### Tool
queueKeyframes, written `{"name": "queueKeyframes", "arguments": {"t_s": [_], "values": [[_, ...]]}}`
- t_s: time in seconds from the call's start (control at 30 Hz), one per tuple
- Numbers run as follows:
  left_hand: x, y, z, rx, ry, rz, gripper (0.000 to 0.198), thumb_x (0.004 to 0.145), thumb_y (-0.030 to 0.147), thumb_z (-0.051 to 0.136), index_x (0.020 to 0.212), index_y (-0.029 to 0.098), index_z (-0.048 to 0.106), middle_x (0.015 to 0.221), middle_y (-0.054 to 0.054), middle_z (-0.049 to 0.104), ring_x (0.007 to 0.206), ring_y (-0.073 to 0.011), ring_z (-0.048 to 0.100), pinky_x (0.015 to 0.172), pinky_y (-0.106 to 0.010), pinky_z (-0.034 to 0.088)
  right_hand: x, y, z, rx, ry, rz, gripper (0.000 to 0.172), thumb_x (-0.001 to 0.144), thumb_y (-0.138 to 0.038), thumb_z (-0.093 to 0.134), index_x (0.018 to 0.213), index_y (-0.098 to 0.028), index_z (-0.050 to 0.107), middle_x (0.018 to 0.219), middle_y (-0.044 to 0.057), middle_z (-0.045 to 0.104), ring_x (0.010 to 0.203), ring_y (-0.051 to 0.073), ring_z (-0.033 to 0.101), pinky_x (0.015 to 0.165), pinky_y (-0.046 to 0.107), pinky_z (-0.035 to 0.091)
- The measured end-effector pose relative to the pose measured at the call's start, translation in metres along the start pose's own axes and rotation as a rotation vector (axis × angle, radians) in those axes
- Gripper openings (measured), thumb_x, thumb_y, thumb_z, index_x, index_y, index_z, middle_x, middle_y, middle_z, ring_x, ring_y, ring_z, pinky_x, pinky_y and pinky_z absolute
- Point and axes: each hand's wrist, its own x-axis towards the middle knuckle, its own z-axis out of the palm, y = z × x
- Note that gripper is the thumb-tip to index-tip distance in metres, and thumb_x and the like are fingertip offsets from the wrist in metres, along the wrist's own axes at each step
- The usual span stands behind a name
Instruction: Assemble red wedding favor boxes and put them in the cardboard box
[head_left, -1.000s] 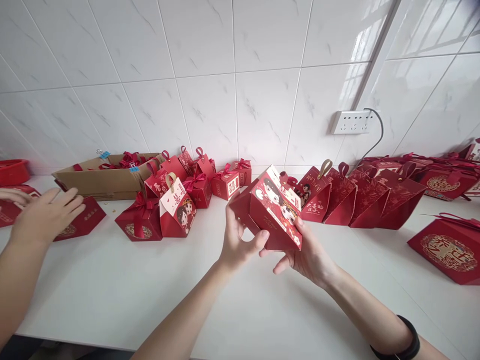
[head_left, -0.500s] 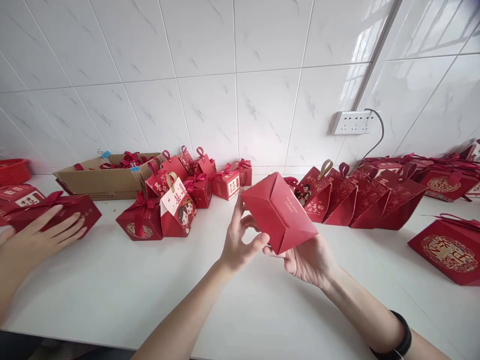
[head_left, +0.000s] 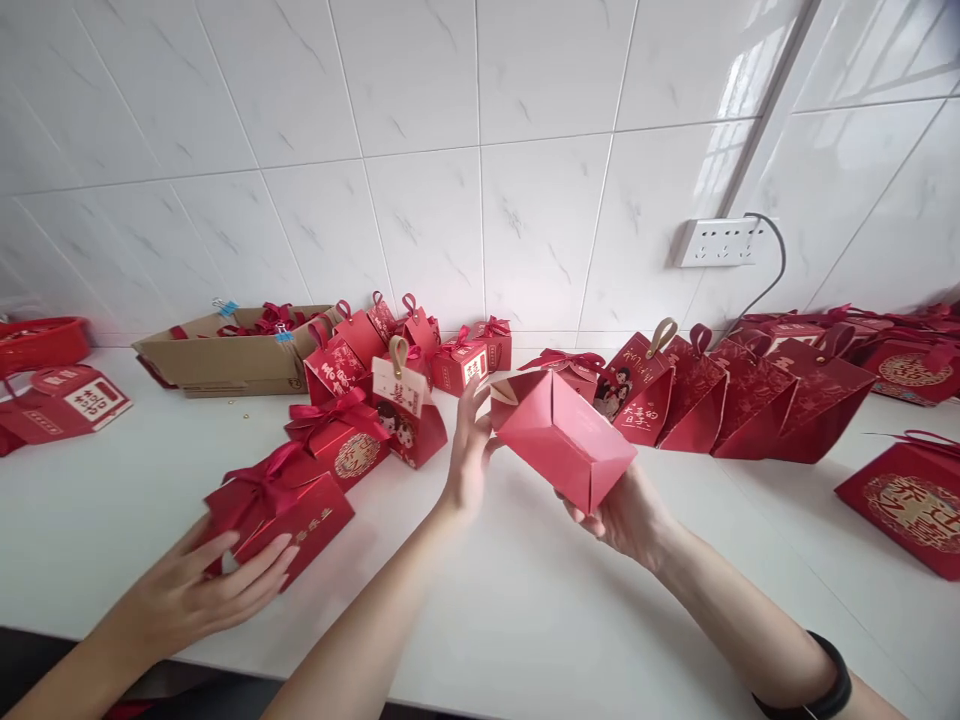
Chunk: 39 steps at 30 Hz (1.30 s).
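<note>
A red gift box [head_left: 559, 425] is held tilted above the table, its folded bottom panels facing me. My right hand [head_left: 630, 515] grips it from below and behind at the right end, part of the fingers hidden by the box. At the left end, my left hand [head_left: 469, 450] stands upright, its fingers stretched out and apart beside an open flap. Whether those fingertips touch the cardboard I cannot tell. Behind the held box sits a bow-tied red box [head_left: 571, 372], partly covered.
Another person's hand [head_left: 217, 585] rests on a ribboned red box [head_left: 315, 525] at left. A cardboard tray [head_left: 217, 365] of ribbons and a red basin [head_left: 45, 342] stand farther back. Handled boxes [head_left: 694, 400] line up right of centre; a socket strip [head_left: 716, 243] is on the wall.
The held box has turned, and my left thumb has come off its lower edge. The other person's hand has slid a ribboned box rightward and nearer, pushing neighbouring boxes along.
</note>
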Motion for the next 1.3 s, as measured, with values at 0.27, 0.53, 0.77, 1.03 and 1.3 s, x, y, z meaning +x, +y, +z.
{"name": "queueKeyframes", "arguments": {"t_s": [0.27,0.53,0.77,1.03,1.3], "values": [[-0.082,-0.027,-0.157,0.02,0.017,-0.208,0.042,0.084,0.003,0.054,0.117,0.029,0.054,0.101,0.001,0.072,0.094,-0.0085,0.068,0.075,-0.017,0.059,0.0,-0.003,-0.006,0.048,0.219,-0.047,0.025,0.082,-0.031,0.051,0.061,-0.018,0.053,0.036,-0.003,0.045,0.025,0.004,0.038,0.024,0.009,0.034],[-0.071,-0.059,-0.201,-0.078,0.113,-0.181,0.044,0.089,0.016,0.05,0.13,0.031,0.045,0.091,0.002,0.072,0.089,-0.0133,0.069,0.09,-0.029,0.058,-0.005,-0.008,-0.008,0.121,0.146,-0.31,0.011,0.07,-0.014,0.061,0.075,-0.021,0.054,0.052,-0.004,0.055,0.041,0.007,0.056,0.039,0.01,0.051],[-0.03,-0.064,-0.168,0.008,-0.077,-0.232,0.039,0.077,0.006,0.058,0.11,0.026,0.058,0.088,-0.002,0.073,0.082,-0.0143,0.071,0.072,-0.026,0.063,-0.01,-0.015,-0.015,0.179,0.032,-0.34,0.015,0.076,-0.015,0.061,0.087,-0.025,0.063,0.088,-0.002,0.072,0.052,0.006,0.06,0.038,0.011,0.047],[0.013,-0.062,-0.124,0.339,-0.129,-0.123,0.041,0.061,-0.001,0.072,0.087,0.027,0.062,0.077,0.005,0.072,0.075,-0.0138,0.071,0.077,-0.031,0.061,-0.012,-0.012,-0.015,0.116,-0.148,-0.317,0.043,0.073,-0.027,0.072,0.115,-0.026,0.064,0.063,-0.01,0.065,0.029,0.0,0.027,0.031,0.012,0.035],[0.005,-0.08,-0.143,1.011,-0.357,0.309,0.061,0.083,-0.014,0.028,0.112,0.029,0.06,0.106,0.009,0.067,0.099,-0.0063,0.065,0.112,-0.046,0.034,-0.004,0.001,-0.014,-0.353,-0.128,-0.437,0.042,0.085,-0.041,0.061,0.124,-0.028,0.049,0.072,-0.007,0.059,0.029,0.002,0.041,0.032,0.019,0.041]]}}
